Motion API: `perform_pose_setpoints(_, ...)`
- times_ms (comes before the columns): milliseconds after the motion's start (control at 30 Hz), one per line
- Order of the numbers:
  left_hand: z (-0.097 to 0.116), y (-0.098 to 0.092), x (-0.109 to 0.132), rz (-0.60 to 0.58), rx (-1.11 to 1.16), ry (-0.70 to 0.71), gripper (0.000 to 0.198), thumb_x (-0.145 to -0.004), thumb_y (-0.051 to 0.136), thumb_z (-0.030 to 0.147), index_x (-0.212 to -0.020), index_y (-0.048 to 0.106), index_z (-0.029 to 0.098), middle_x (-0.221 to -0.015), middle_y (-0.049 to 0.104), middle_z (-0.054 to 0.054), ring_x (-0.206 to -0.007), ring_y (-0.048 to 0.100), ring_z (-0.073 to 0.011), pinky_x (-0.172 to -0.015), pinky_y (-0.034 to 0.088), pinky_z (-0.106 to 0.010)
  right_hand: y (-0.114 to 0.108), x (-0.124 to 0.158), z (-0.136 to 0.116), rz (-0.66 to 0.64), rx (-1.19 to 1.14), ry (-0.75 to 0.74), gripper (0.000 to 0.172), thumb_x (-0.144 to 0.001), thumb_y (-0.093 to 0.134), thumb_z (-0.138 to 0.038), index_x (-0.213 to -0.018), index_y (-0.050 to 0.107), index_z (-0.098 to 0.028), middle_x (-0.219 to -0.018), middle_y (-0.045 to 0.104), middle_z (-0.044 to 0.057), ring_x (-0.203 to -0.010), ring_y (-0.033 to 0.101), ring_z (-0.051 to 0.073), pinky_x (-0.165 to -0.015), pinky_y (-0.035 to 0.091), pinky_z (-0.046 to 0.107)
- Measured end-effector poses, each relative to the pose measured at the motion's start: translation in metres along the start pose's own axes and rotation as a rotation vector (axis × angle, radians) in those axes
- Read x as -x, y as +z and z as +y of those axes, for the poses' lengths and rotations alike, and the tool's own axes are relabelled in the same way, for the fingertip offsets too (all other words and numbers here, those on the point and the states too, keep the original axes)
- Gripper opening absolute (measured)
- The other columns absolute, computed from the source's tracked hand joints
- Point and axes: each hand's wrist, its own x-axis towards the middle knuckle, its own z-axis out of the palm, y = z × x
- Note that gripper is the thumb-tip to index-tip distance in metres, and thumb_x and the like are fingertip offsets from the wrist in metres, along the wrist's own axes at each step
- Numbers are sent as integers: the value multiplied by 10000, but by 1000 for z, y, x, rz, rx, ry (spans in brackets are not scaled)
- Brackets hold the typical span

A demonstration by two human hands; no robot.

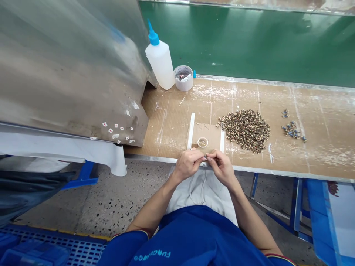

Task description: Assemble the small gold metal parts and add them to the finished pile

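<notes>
In the middle of the frame, just below its centre, a tiny dark piece [205, 157] is being pinched by the bare left hand [189, 162] and the bare right hand [222, 168]. Each grip is being closed narrow, with fingertips on the piece, perhaps because it is so little. Its exact shape is being hidden by the fingers. Just above, a small round clear cup [198, 142] is being held up by a flat tan cardboard square [206, 129]. This square is being pinned down by two long white strips [191, 130], likely so it cannot slide. To the right, a big heap of tiny gold and dark pieces [246, 131] is being carried by the long brown cardboard-topped counter [174, 122], likely within easy reach. Farther right, a few blue-and-dark pieces [291, 132] are being kept apart, maybe so they are not mixed in.
</notes>
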Motion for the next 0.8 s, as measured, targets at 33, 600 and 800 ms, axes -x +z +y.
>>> perform_pose_setpoints(33, 0, -1, 0, -3, 1, 3, 520, -1069, 340, 388, -656, 577, 178, -594, 572, -25, -608, 518, -161, -598, 382, -285, 0, 0, -1, -8, 6, -14, 253, -971, 555, -407, -805, 596, -220, -715, 559, 8, -615, 515, 145, -566, 406, 274)
perform_pose_setpoints(600, 3, -1, 0, -11, 4, -42, 457, -1070, 370, 379, -800, 671, 167, -719, 682, -47, -685, 583, -166, -646, 417, -290, -3, -2, 9, -18, -207, 157, 407, -896, 627, -614, -891, 676, -210, -829, 700, 60, -684, 673, 171, -634, 582, 297)
perform_pose_setpoints(800, 4, -4, -2, 2, 40, -17, 435, -1068, 380, 370, -803, 655, 162, -725, 688, -45, -668, 568, -163, -637, 416, -287, -3, -1, 8, 11, -245, 160, 367, -871, 680, -581, -874, 691, -214, -846, 713, 60, -688, 681, 168, -627, 581, 291)
